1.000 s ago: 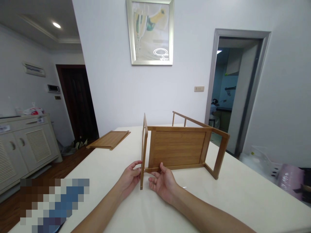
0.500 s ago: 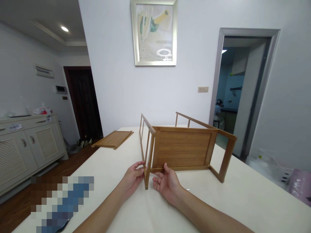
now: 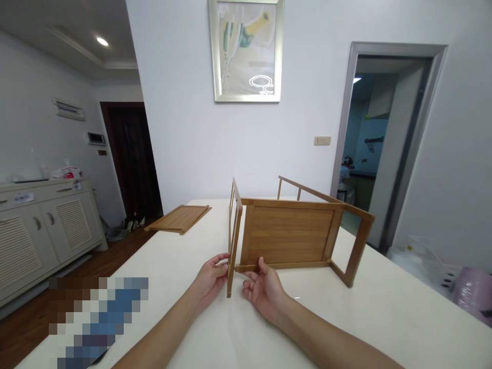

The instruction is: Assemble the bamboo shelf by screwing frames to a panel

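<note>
So the side frame has swung round since half a second ago and is now nearly edge-on to the camera. Left hand has its lower part pinched, right hand grips the wooden panel by its bottom rail, thumb in front. Panel's upright at the white table, can't tell if the side frame's touching it. Second end frame at its right end, another panel lying flat farther back left.
</note>
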`<state>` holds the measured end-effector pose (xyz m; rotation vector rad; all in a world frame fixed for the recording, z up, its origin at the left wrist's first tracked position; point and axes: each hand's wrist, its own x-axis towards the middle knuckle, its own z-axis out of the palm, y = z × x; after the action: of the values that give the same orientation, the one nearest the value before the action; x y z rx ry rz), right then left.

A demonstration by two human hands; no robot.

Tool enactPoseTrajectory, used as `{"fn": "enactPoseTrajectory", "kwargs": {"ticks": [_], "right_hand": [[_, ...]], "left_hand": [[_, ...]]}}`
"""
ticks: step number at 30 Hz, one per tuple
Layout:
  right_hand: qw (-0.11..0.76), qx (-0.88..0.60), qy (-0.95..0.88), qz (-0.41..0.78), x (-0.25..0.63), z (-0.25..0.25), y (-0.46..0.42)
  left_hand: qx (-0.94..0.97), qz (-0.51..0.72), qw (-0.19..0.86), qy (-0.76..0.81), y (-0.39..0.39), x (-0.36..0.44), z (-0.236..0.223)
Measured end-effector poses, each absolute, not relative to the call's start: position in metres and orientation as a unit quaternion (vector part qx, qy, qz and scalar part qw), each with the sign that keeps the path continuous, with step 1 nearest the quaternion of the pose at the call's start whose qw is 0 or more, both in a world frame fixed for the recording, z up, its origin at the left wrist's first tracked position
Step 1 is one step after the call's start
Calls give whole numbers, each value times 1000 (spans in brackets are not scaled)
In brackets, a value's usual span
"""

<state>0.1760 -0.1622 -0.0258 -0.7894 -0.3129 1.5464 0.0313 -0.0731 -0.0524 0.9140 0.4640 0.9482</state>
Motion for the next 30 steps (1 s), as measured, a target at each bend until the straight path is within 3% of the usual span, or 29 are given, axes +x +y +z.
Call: {"fn": "enactPoseTrajectory", "kwargs": {"ticks": [30], "right_hand": [[645,-353,-179,654,181,-30,-160]], "left_hand": [[385,460,784,158,-75,33,-45]]}}
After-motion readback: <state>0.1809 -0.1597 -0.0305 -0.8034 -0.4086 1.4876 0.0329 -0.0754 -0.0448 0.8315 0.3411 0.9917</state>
